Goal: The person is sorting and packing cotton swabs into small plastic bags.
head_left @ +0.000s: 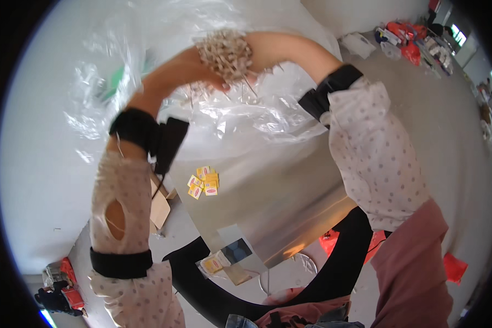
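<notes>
Both my hands are raised over the far end of the metal-topped table (pixel 257 186), cupped round one clump of small beige pieces with thin stems (pixel 224 54); their exact kind cannot be made out. My left hand (pixel 183 71) closes on the clump from the left, its thumb below. From the right, my right hand (pixel 265 52) presses against it, its fingers mostly hidden behind the clump. A few thin pieces stick out below the hands. Under and behind them spreads a large crumpled clear plastic sheet or bag (pixel 257 117).
Several small yellow-and-white cards or packets (pixel 205 181) lie on the table's left part. At the near edge are a dark blue patterned card (pixel 236 251) and a plastic-wrapped yellow packet (pixel 213 264). Cardboard (pixel 159 210) stands left of the table. Red bags (pixel 410 41) sit at the far right.
</notes>
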`<action>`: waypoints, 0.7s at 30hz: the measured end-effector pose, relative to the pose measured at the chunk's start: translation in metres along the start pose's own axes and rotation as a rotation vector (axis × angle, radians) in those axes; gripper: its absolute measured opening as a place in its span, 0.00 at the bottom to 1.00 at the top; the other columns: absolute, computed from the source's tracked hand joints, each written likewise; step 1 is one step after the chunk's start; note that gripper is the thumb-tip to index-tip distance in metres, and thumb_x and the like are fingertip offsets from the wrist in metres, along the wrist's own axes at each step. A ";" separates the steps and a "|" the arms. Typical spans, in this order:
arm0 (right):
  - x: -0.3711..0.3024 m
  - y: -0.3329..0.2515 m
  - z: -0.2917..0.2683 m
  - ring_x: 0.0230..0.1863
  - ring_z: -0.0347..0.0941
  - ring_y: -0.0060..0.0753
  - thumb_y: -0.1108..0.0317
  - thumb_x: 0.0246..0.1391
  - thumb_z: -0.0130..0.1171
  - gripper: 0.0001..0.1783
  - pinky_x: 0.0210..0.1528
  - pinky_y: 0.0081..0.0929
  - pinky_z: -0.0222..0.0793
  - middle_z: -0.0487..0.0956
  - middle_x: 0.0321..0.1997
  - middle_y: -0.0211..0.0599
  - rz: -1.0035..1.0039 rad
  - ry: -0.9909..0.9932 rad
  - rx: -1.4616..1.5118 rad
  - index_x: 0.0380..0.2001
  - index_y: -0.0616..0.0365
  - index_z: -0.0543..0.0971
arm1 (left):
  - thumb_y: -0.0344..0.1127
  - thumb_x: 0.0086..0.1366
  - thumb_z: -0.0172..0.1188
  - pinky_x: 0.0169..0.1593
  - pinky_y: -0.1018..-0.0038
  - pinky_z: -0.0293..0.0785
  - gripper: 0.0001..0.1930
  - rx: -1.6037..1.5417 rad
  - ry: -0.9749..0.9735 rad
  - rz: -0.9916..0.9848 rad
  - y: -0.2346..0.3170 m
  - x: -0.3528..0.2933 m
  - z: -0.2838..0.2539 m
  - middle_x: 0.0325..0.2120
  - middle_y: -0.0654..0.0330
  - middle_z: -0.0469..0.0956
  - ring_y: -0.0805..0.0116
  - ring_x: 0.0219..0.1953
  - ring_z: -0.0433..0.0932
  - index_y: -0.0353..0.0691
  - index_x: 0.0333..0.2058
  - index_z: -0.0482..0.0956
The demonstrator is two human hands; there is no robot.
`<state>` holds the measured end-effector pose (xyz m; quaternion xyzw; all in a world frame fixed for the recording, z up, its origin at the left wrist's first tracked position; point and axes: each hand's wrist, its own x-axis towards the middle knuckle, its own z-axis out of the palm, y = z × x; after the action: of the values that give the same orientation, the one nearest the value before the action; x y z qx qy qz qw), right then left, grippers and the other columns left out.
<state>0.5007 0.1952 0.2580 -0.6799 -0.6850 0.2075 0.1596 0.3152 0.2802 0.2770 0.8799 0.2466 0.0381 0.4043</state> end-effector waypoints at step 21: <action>-0.176 0.087 0.217 0.61 0.67 0.60 0.67 0.45 0.70 0.41 0.62 0.45 0.66 0.66 0.63 0.51 0.000 0.247 0.140 0.64 0.51 0.67 | 0.40 0.45 0.77 0.55 0.55 0.71 0.58 -0.042 0.429 -0.047 -0.085 -0.080 0.304 0.56 0.44 0.67 0.42 0.56 0.71 0.32 0.69 0.48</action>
<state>0.4721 0.0037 0.0386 -0.6876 -0.6438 0.1696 0.2896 0.2916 0.0790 0.0215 0.8371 0.3464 0.2202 0.3617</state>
